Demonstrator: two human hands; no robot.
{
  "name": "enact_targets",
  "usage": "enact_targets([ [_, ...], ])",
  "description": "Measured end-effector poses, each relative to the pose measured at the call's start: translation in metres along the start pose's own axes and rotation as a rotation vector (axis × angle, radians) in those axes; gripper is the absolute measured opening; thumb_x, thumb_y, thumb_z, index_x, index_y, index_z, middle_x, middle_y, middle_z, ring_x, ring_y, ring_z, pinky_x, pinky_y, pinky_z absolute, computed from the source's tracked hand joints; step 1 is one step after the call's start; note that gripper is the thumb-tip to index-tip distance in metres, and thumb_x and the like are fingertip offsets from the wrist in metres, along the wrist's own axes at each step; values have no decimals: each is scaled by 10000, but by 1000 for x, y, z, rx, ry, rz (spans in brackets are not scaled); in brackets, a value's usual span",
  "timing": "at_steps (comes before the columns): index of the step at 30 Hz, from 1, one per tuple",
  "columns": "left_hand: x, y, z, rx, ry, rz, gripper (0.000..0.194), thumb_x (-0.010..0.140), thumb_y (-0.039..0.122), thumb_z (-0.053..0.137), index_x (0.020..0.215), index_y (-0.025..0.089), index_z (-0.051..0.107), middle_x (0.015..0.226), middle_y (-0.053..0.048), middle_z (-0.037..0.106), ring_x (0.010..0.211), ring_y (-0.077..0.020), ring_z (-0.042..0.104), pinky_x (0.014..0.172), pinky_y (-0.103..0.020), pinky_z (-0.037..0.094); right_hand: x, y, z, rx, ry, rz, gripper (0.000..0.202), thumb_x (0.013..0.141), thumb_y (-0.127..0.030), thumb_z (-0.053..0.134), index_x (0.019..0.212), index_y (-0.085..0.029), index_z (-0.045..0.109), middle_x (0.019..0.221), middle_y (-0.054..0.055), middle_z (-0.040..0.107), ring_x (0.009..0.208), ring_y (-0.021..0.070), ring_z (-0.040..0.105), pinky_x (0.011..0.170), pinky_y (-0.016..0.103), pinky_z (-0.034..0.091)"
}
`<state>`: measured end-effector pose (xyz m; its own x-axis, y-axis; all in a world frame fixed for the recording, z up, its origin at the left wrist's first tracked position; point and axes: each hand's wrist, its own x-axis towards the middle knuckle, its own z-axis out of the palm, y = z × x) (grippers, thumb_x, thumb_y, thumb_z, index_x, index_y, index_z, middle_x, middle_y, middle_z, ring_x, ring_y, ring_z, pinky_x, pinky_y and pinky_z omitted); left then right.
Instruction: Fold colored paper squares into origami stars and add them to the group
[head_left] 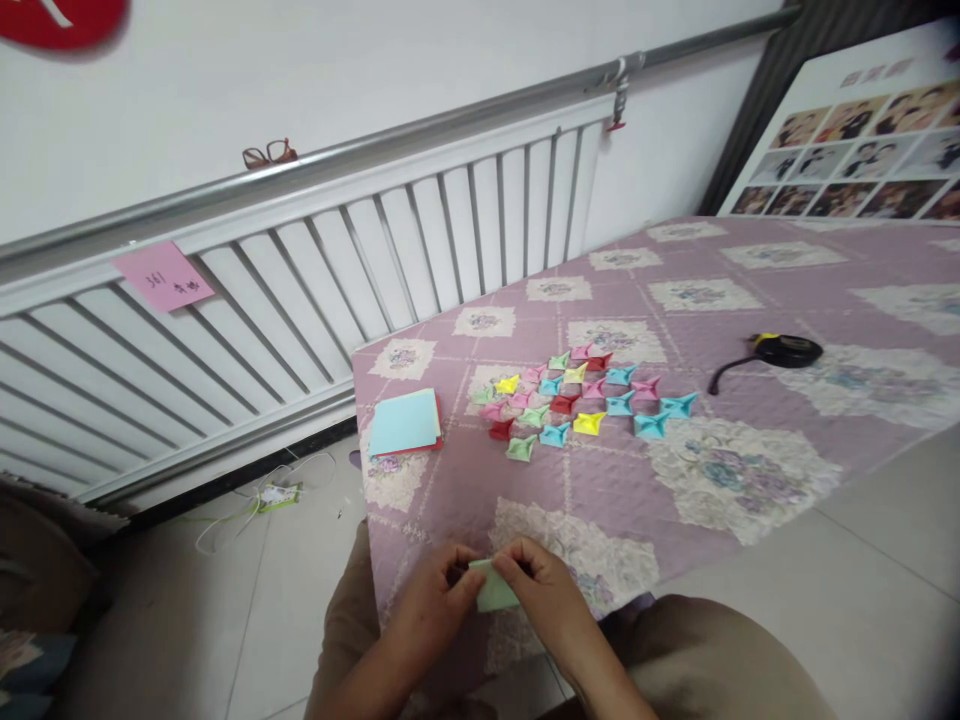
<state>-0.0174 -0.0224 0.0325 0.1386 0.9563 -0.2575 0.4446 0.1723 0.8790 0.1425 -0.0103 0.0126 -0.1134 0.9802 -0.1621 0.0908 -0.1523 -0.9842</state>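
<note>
A light green piece of paper (495, 592) is held between both hands near the front edge of the table. My left hand (439, 590) pinches its left side with thumb and fingers. From the right, my right hand (544, 585) grips the upper edge, thumb on the paper. The paper looks folded, though the fingers cover part of it. Beyond the hands, several small folded paper shapes (555, 435) in blue, pink, red, yellow and green stand in slanting rows. To the left lies a stack of coloured paper squares (405, 424), light blue on top and red below.
A purple floral tablecloth (465, 490) covers the table. On its right side lies a black tape measure (787, 350) with a strap. A white radiator (420, 240) runs along the wall behind, with glasses (270, 153) on its pipe and a pink note (163, 275).
</note>
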Motion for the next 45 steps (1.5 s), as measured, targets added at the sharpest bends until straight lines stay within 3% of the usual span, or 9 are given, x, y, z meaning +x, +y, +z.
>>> enact_targets([
  [5, 3, -1, 0, 4, 56, -15, 179, 785, 314, 538, 663, 186, 557, 652, 22, 533, 671, -153, 469, 612, -247, 322, 0, -1, 1, -32, 0, -16, 271, 759, -434, 540, 607, -211, 512, 596, -38, 472, 599, 132, 440, 563, 246, 356],
  [12, 2, 0, 0, -166, -5, -96, 240, 770, 381, 558, 640, 185, 513, 591, 46, 435, 588, -120, 387, 561, -234, 288, 0, 0, 1, -13, -44, 8, 273, 760, -442, 523, 614, -217, 473, 595, -47, 425, 584, 127, 402, 547, 247, 327],
  [17, 1, 2, 1, -163, 32, -59, 322, 837, 447, 479, 655, 184, 520, 609, 37, 439, 612, -131, 405, 570, -237, 305, 0, -3, 2, 9, -33, 15, 271, 764, -433, 527, 612, -217, 468, 593, -49, 415, 584, 126, 396, 549, 248, 325],
  [21, -2, 0, 6, -153, -79, -56, 257, 812, 409, 512, 773, 172, 601, 673, 14, 535, 631, -142, 465, 588, -242, 339, 0, 0, 0, 56, 0, 20, 272, 764, -441, 527, 620, -218, 465, 592, -49, 420, 578, 126, 403, 547, 248, 337],
  [25, -7, -1, 10, -99, -157, -127, 207, 781, 343, 517, 682, 171, 577, 621, 6, 554, 588, -140, 481, 571, -244, 343, 1, 6, -1, 80, 31, 17, 260, 761, -436, 531, 632, -217, 475, 601, -46, 430, 587, 129, 412, 552, 248, 344],
  [31, -11, 0, 12, -101, -141, -114, 148, 759, 282, 505, 667, 173, 545, 602, 26, 540, 570, -121, 464, 556, -228, 337, 1, 9, 0, 151, 32, 29, 262, 755, -437, 562, 643, -209, 496, 602, -52, 427, 584, 119, 402, 548, 240, 337],
  [37, -6, -16, 11, -208, -61, -148, 228, 793, 378, 525, 722, 165, 565, 614, 24, 538, 561, -115, 454, 547, -226, 336, 0, 7, -4, 233, -125, 81, 245, 748, -434, 579, 818, -199, 578, 682, -36, 516, 586, 113, 422, 531, 233, 333],
  [41, -5, -17, 8, -258, -21, -158, 251, 789, 408, 546, 725, 166, 567, 602, 33, 514, 545, -108, 426, 545, -228, 328, -1, 8, -3, 127, -155, 57, 253, 778, -441, 547, 689, -205, 522, 591, -54, 448, 549, 109, 394, 522, 236, 313],
  [45, -7, -12, 8, -259, -1, -152, 246, 779, 409, 559, 743, 166, 578, 619, 37, 505, 561, -111, 418, 556, -229, 327, -1, 9, 1, -3, -56, 16, 298, 790, -443, 513, 611, -219, 435, 555, -63, 386, 542, 113, 367, 523, 242, 298],
])
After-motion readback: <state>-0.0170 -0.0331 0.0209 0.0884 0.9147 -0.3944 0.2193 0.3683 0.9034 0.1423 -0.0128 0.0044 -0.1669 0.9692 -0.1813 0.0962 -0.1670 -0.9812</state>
